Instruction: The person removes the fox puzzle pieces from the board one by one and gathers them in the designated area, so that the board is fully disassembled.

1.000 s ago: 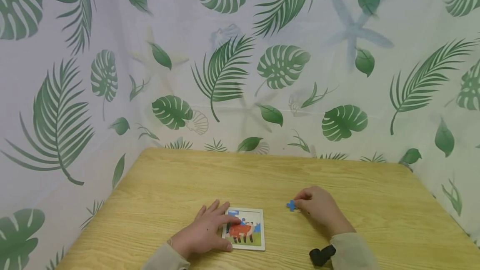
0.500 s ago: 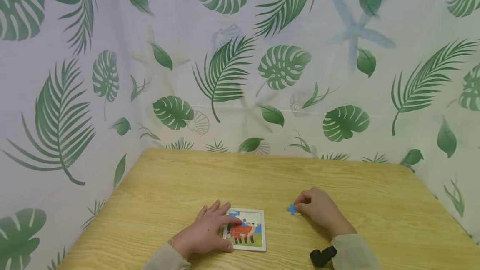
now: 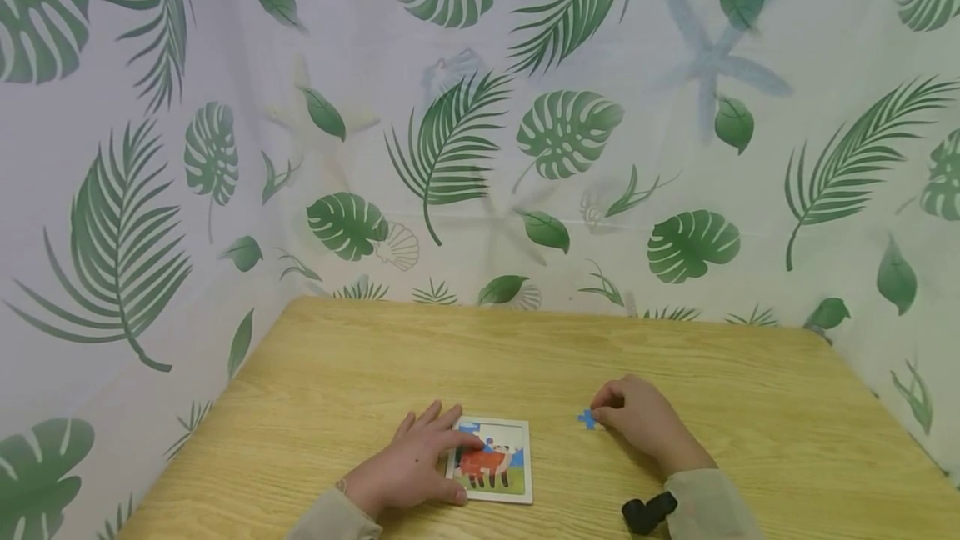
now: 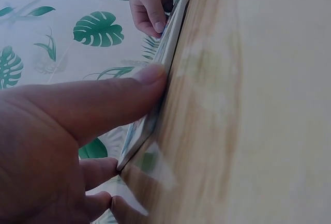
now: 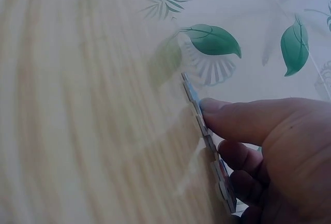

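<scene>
Hands (image 3: 645,427) nearly still, blue piece (image 3: 587,419) shifted slightly

Booth-like corner (image 3: 258,140): leaf-print sheeting (image 3: 498,132), wood-grain table (image 3: 480,357)

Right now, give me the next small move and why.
Probably lift the blue jigsaw piece toward the framed animal puzzle: the right hand pinches the piece right of the puzzle, and the left hand lies on the puzzle's left side, seemingly steadying it.

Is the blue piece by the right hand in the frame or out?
Out: in the head view, table shows between the blue piece and white frame.
</scene>
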`<action>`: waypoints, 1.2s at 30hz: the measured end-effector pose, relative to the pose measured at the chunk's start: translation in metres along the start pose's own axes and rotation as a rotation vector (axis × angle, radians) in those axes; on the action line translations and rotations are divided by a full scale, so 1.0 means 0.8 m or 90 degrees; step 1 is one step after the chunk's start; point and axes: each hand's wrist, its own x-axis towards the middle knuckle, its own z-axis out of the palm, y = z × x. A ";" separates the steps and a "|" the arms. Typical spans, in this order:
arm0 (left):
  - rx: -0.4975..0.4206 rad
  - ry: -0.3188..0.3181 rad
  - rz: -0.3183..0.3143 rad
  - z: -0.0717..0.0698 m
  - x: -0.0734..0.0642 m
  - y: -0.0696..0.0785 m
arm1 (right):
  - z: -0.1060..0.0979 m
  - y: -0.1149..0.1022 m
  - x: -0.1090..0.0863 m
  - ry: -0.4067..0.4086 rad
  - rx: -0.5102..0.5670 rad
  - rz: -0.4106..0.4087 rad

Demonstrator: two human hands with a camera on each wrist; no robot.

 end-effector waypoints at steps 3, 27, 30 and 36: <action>-0.006 0.001 -0.002 0.000 0.000 0.000 | -0.001 -0.002 -0.001 0.000 0.001 -0.006; -0.031 0.014 -0.024 0.001 0.001 -0.002 | 0.004 0.003 0.003 0.026 -0.029 0.006; -0.035 0.014 -0.031 0.001 0.002 -0.002 | 0.004 0.003 0.003 0.029 -0.022 0.015; -0.072 0.015 -0.042 0.000 0.002 -0.006 | 0.003 -0.001 0.002 0.034 0.005 0.031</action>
